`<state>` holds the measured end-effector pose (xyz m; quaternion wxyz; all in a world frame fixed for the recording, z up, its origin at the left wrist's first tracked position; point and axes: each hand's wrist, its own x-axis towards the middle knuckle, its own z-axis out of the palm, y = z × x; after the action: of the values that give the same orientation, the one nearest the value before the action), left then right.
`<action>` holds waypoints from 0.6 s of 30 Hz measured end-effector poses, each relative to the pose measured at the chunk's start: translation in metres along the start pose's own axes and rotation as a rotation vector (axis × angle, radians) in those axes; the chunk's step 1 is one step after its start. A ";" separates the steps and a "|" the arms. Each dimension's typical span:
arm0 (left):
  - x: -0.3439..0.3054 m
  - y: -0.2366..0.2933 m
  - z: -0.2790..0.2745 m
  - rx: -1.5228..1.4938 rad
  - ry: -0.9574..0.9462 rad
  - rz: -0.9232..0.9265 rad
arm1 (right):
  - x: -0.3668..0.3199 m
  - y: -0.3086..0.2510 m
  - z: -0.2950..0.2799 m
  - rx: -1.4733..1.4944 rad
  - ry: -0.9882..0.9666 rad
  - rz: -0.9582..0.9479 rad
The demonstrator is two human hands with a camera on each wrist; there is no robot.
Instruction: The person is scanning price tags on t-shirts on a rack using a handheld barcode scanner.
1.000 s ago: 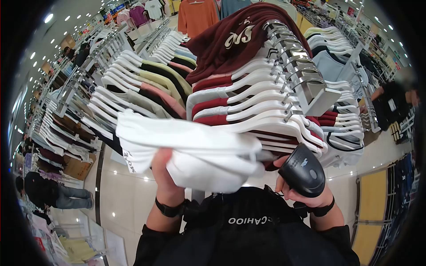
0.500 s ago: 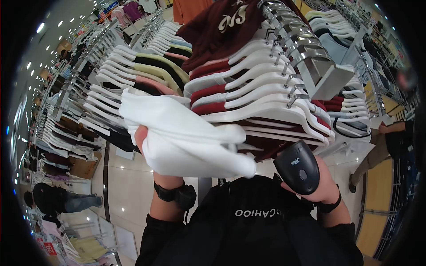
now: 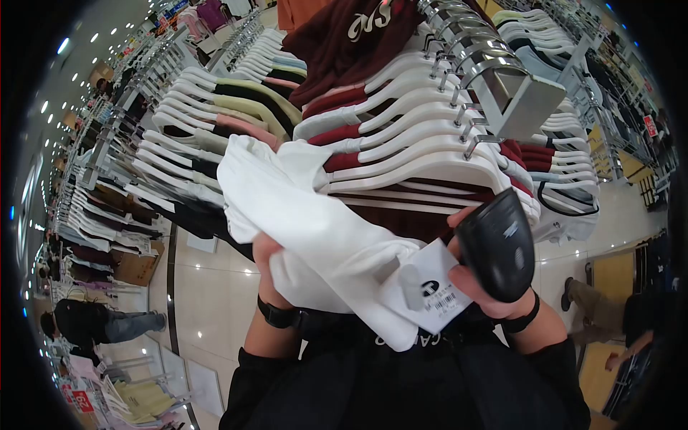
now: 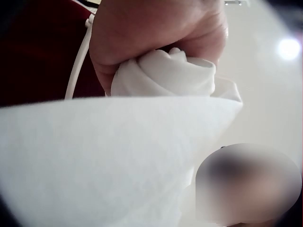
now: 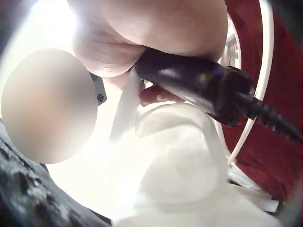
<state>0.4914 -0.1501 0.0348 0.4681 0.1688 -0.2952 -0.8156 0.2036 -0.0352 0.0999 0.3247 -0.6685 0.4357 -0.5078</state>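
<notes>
My left hand [image 3: 268, 265] grips a white garment [image 3: 315, 215], whose folded cloth runs across the front of the rack. In the left wrist view, the fingers curl round a bunched roll of that cloth [image 4: 165, 75]. A black barcode scanner [image 3: 498, 247] is in my right hand [image 3: 510, 307], its head up. The right thumb lies at the edge of a white price tag [image 3: 438, 285] with a round black logo and a barcode, turned face up. In the right wrist view the fingers wrap the scanner's dark handle [image 5: 184, 82], from which a coiled cord [image 5: 270, 118] runs.
A metal rack arm [image 3: 527, 107] juts toward me, with maroon and grey clothes on white hangers [image 3: 423, 161]. A maroon garment [image 3: 344, 50] lies over it. More racks of clothes [image 3: 222, 107] stand at left. People stand at left [image 3: 93, 319] and right [image 3: 609, 308].
The white garment has come nearer my right hand and turned. Its price tag now shows beside the scanner, at the right thumb. The scanner has tilted more upright.
</notes>
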 end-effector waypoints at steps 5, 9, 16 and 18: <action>0.000 -0.005 0.013 0.550 -0.273 -0.012 | 0.008 -0.008 0.006 -0.174 -0.008 0.009; -0.007 -0.018 0.040 0.699 -0.189 0.098 | 0.016 0.006 0.019 -0.297 0.123 -0.216; -0.017 -0.021 0.059 0.802 -0.095 0.127 | 0.026 0.011 0.036 -0.116 0.136 -0.208; -0.016 -0.021 0.057 0.859 -0.066 0.101 | 0.027 0.017 0.032 -0.260 0.082 -0.237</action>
<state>0.4542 -0.1093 0.0656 0.3849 0.3074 -0.6305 -0.5999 0.2332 -0.0667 0.0871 0.1554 -0.7301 0.4288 -0.5087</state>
